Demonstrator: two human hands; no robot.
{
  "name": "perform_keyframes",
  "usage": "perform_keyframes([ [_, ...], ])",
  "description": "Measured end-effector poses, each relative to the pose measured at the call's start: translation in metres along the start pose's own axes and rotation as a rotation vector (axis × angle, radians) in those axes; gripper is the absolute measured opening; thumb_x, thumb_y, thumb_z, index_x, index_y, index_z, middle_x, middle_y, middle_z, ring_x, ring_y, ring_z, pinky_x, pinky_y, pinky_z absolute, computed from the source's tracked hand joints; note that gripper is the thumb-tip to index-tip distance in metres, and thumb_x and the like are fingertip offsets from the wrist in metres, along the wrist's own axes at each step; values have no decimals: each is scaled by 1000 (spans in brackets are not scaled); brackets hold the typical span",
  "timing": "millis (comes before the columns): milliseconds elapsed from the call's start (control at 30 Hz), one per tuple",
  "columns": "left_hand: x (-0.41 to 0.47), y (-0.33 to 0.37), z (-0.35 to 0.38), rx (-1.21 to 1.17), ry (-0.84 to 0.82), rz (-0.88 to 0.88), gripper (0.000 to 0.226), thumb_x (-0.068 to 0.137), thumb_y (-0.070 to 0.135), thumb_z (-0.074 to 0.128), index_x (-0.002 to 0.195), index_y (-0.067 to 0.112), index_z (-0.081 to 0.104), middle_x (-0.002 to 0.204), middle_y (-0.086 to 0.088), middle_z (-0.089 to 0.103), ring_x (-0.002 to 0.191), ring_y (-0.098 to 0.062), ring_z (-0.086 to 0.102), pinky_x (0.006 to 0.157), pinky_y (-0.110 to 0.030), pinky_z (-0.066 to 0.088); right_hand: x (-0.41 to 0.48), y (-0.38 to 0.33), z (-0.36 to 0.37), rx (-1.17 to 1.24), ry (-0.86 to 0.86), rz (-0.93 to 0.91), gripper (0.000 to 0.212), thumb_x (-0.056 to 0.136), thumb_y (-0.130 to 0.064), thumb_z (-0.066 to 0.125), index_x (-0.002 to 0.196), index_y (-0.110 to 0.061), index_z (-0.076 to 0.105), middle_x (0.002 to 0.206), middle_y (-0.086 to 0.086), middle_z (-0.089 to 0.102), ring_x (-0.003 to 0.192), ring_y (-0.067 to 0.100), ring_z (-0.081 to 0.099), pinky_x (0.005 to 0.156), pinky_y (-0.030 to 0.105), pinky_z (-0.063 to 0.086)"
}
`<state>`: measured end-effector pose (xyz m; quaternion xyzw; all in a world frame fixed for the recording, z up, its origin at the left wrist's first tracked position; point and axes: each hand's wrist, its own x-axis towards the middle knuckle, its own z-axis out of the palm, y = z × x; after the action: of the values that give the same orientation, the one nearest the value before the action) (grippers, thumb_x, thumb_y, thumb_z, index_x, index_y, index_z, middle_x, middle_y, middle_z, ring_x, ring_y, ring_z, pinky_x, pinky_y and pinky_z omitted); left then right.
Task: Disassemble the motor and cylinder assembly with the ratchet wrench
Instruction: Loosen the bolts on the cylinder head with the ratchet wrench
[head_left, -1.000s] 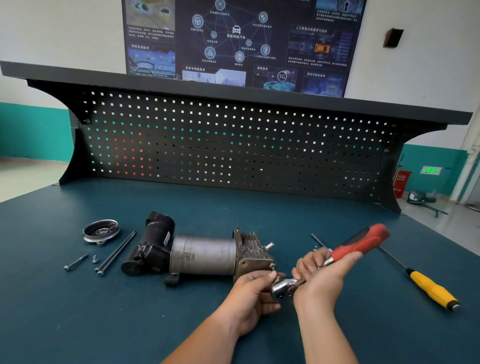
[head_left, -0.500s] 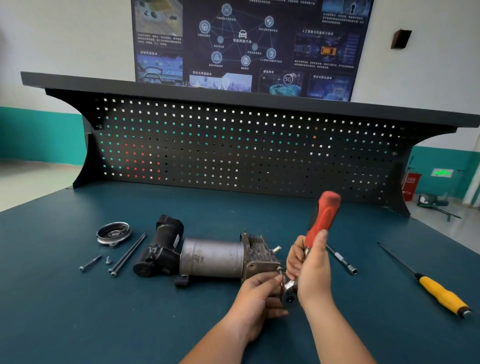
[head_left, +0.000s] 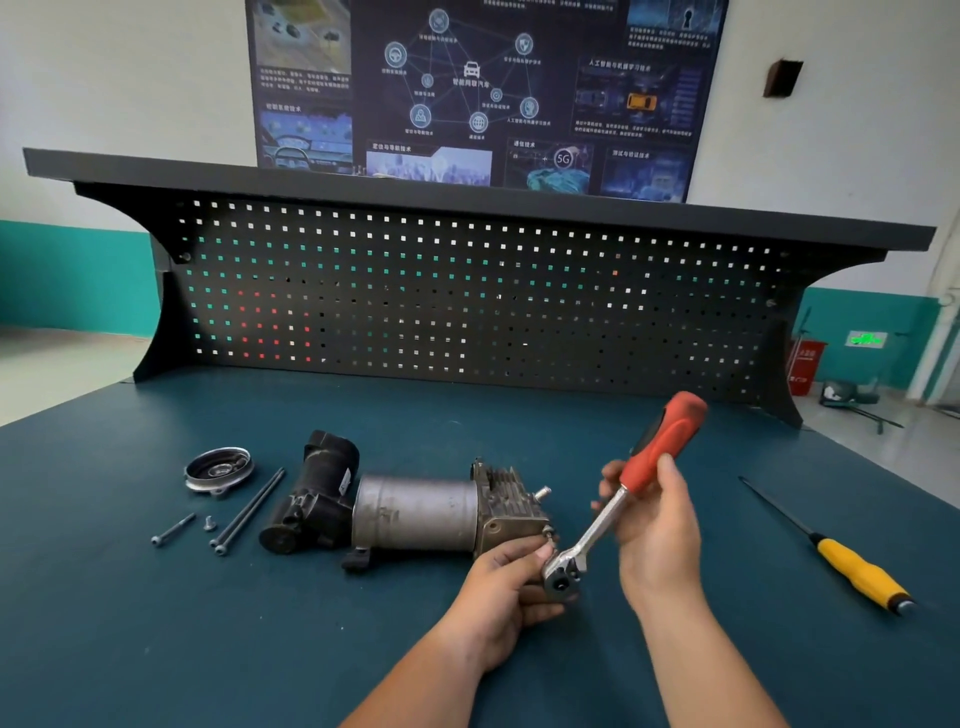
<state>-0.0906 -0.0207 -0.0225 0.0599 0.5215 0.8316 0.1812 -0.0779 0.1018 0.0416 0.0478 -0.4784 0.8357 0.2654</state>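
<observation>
The motor and cylinder assembly (head_left: 415, 512) lies on its side on the teal bench: black motor at the left, grey cylinder in the middle, finned metal head at the right. My right hand (head_left: 655, 530) grips the red-handled ratchet wrench (head_left: 621, 493), its handle slanting up to the right. The wrench's chrome head (head_left: 562, 574) sits at the near right corner of the finned head. My left hand (head_left: 501, 592) holds that corner, fingertips pinching beside the wrench head, next to a small bolt (head_left: 546, 531).
Left of the assembly lie a round metal cover (head_left: 219, 469), two long bolts (head_left: 248, 512), a short bolt (head_left: 172, 529) and a tiny screw (head_left: 209, 524). A yellow-handled screwdriver (head_left: 831, 551) lies at the right. A black pegboard (head_left: 467, 301) closes off the back of the bench.
The wrench handle has swung from low and to the right up to near vertical, then partly back to the right. My left hand stays at the finned head's corner.
</observation>
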Motion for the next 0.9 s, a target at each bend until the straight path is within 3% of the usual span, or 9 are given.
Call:
perform_keyframes([
  [133,2,-1,-1,-5,-14,-6,12,92,10,55,103,9,61,69,-5,72,54,-18,69,44,-20,50,12,-26,-4,-81,-81,-70,19,99,-7,40,97,-22,52,76,-5,69,65,9,64,64,25,56],
  [300,3,-1,-1,-1,-8,-6,16,92,12,56,106,8,61,71,-5,72,54,-17,68,44,-19,49,11,-33,-7,-51,-168,70,12,99,-20,42,97,-19,53,65,1,66,57,14,64,58,28,57],
  [567,3,-2,-1,3,11,-13,20,92,11,56,112,7,60,73,-6,72,54,-18,69,43,-19,49,14,-19,-28,177,44,132,19,100,-31,40,84,-20,44,54,-3,45,43,10,40,57,29,36],
  [900,3,-3,-1,5,19,-2,14,90,10,58,104,9,62,71,-6,71,52,-18,68,41,-18,47,13,2,-45,224,255,123,22,98,-18,50,80,-21,37,49,-10,40,40,5,38,44,17,41],
])
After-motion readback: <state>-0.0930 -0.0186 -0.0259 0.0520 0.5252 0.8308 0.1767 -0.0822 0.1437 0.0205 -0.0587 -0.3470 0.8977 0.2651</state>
